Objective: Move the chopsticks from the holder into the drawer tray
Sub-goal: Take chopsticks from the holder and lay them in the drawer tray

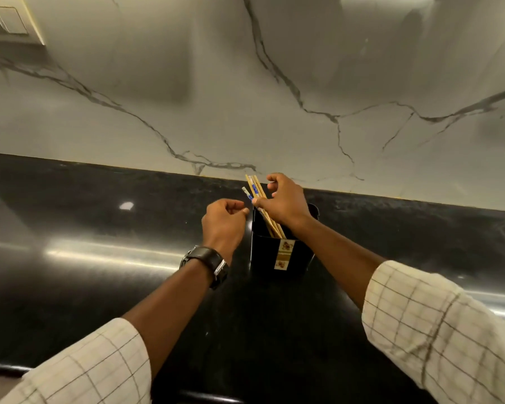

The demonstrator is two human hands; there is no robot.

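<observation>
A black square holder [282,258] with a small patterned label stands on the black counter near the wall. Several wooden chopsticks [254,186], some with blue and white ends, lean out of it to the upper left. My right hand [285,204] is over the holder's mouth, thumb across the near side of the chopsticks and fingers curled round the far side, gripping the bundle. My left hand [223,220], with a watch on its wrist, hovers just left of the holder, fingers curled, holding nothing. No drawer or tray is in view.
The glossy black counter [99,258] stretches left and right, its front edge at the bottom of the view. A grey-veined marble wall [245,97] rises right behind the holder. A switch plate [6,20] sits at the top left.
</observation>
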